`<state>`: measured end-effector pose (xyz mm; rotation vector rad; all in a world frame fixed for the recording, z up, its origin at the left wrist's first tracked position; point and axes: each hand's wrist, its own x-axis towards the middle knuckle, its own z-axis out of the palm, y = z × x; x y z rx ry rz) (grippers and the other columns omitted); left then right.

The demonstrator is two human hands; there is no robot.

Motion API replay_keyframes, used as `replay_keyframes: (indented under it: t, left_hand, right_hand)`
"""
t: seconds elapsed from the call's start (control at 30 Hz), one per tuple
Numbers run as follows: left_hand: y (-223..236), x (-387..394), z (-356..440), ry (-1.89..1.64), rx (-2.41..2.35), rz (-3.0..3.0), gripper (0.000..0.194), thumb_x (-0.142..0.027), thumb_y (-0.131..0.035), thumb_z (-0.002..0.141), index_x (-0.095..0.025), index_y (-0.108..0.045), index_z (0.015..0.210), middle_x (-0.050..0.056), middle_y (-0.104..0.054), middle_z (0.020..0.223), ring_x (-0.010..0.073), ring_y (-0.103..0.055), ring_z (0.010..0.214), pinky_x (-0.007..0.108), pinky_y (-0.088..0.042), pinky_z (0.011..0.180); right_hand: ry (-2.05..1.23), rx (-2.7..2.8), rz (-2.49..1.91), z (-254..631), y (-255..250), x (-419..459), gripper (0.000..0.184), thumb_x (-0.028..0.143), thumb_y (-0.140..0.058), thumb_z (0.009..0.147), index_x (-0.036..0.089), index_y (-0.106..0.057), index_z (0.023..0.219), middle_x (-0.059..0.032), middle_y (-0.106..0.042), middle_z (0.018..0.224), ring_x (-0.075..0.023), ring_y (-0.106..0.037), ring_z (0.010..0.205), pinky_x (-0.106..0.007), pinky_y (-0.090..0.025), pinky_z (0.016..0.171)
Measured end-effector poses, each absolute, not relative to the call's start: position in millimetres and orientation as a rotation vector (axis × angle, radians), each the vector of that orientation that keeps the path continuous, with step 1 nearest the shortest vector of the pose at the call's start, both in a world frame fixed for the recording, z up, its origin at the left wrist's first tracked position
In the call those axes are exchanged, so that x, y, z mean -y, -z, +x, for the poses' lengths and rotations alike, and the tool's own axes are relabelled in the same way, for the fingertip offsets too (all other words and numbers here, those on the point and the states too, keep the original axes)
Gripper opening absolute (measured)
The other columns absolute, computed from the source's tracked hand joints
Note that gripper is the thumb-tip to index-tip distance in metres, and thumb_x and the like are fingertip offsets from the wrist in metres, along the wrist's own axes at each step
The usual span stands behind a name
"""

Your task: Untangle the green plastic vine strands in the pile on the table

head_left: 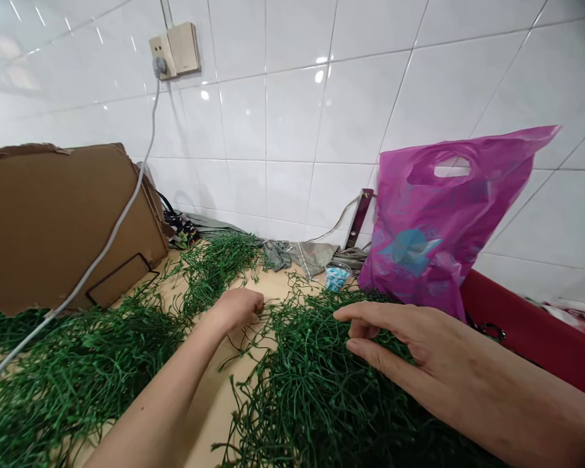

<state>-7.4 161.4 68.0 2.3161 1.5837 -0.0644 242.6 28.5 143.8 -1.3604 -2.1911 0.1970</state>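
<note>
My left hand [240,307] is closed near the middle of the table, at the edge of a heap of thin green stems [316,370] with small forked tips. What its fingers hold, if anything, is hidden; a few loose stems lie beside the fingertips. Over the right side of that heap hovers my right hand [409,335], its thumb and forefinger apart and nothing visible between them. Another pile of green stems [112,351] spreads to the left of my left forearm, and a smaller bunch of stems [221,260] lies further back.
A brown cardboard box [53,227] stands at the left, with a grey cable [121,221] hanging in front from a wall socket [162,57]. A purple plastic bag [433,240] leans at the back right. Near it are a small cup [337,277] and grey cloth [316,257].
</note>
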Motion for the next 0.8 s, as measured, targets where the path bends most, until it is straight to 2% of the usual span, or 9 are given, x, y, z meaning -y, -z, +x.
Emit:
replay_keyframes:
  t: [0.07,0.13,0.27,0.4,0.5,0.6,0.67,0.73,0.8]
  left_hand:
    - [-78,-156,-17,-0.045,-1.616,2.332,0.01,-0.017,-0.062,0.079,-0.022,-0.069,0.085,0.008,-0.076,0.093,0.0261,-0.07,0.086,0.03,-0.048,0.071]
    - [-96,-151,-28,-0.19,-1.632,2.345,0.017,-0.021,-0.051,0.088,-0.021,-0.066,0.097,0.008,-0.074,0.101,0.0243,-0.069,0.089,0.03,-0.048,0.074]
    - [-137,-137,-39,-0.548,-1.694,2.381,0.032,-0.028,-0.037,0.097,-0.017,-0.057,0.119,0.013,-0.066,0.119,0.0264,-0.062,0.103,0.034,-0.046,0.087]
    - [-166,-118,-25,-1.113,-1.599,2.365,0.031,-0.033,-0.038,0.098,-0.016,-0.06,0.112,0.009,-0.066,0.104,0.0238,-0.06,0.09,0.033,-0.045,0.081]
    - [-173,-106,-10,-1.125,-1.324,2.335,0.026,-0.033,-0.045,0.097,-0.019,-0.064,0.107,0.003,-0.066,0.087,0.0178,-0.055,0.073,0.028,-0.042,0.068]
    - [-170,-106,-4,-1.098,-1.118,2.197,0.023,-0.034,-0.049,0.096,-0.02,-0.065,0.106,-0.003,-0.055,0.07,0.0133,-0.044,0.058,0.025,-0.034,0.055]
    - [-166,-112,-6,-1.174,-1.156,2.14,0.021,-0.034,-0.052,0.094,-0.02,-0.064,0.105,-0.004,-0.05,0.066,0.0128,-0.041,0.056,0.025,-0.032,0.054]
    - [-163,-120,-11,-1.206,-1.26,2.133,0.02,-0.032,-0.055,0.092,-0.02,-0.063,0.104,-0.004,-0.051,0.068,0.0136,-0.044,0.059,0.025,-0.034,0.058]
    - [-160,-129,-17,-1.173,-1.28,2.114,0.02,-0.032,-0.056,0.09,-0.02,-0.063,0.104,-0.003,-0.055,0.073,0.0145,-0.047,0.064,0.026,-0.037,0.061]
  right_hand:
    - [-0.2,2.199,-1.358,244,-143,-27,0.028,0.045,-0.063,0.089,0.027,-0.077,0.106,-0.0048,-0.082,0.093,-0.0279,-0.077,0.078,-0.039,-0.061,0.069]
    - [-0.201,2.202,-1.369,246,-139,-24,0.026,0.042,-0.061,0.091,0.028,-0.077,0.106,-0.0045,-0.082,0.097,-0.0277,-0.077,0.08,-0.038,-0.061,0.068]
    - [-0.139,2.152,-1.363,239,-130,-22,0.028,0.042,-0.061,0.092,0.028,-0.074,0.113,-0.0065,-0.079,0.109,-0.0295,-0.074,0.097,-0.044,-0.059,0.088]
    - [-0.202,2.222,-1.252,202,-134,-30,0.033,0.032,-0.06,0.094,0.025,-0.068,0.126,-0.0096,-0.072,0.124,-0.0284,-0.066,0.115,-0.047,-0.052,0.103]
    - [-0.283,2.281,-1.287,167,-131,-40,0.044,0.031,-0.063,0.094,0.02,-0.062,0.136,-0.0152,-0.065,0.133,-0.0301,-0.061,0.121,-0.049,-0.051,0.104]
    - [-0.38,2.563,-1.446,147,-114,-45,0.027,0.028,-0.066,0.092,0.016,-0.074,0.115,-0.0169,-0.071,0.119,-0.0359,-0.065,0.114,-0.055,-0.053,0.096]
    - [-0.382,2.716,-1.5,146,-104,-42,0.016,0.02,-0.069,0.087,0.014,-0.077,0.1,-0.0168,-0.076,0.11,-0.0378,-0.068,0.108,-0.055,-0.054,0.094]
    - [-0.346,2.767,-1.369,152,-104,-36,0.009,0.013,-0.072,0.082,0.017,-0.077,0.088,-0.0132,-0.078,0.11,-0.0358,-0.069,0.109,-0.05,-0.053,0.098]
    - [-0.406,2.763,-1.12,162,-116,-29,0.01,0.012,-0.075,0.079,0.021,-0.075,0.083,-0.0072,-0.078,0.113,-0.0305,-0.071,0.107,-0.038,-0.055,0.094]
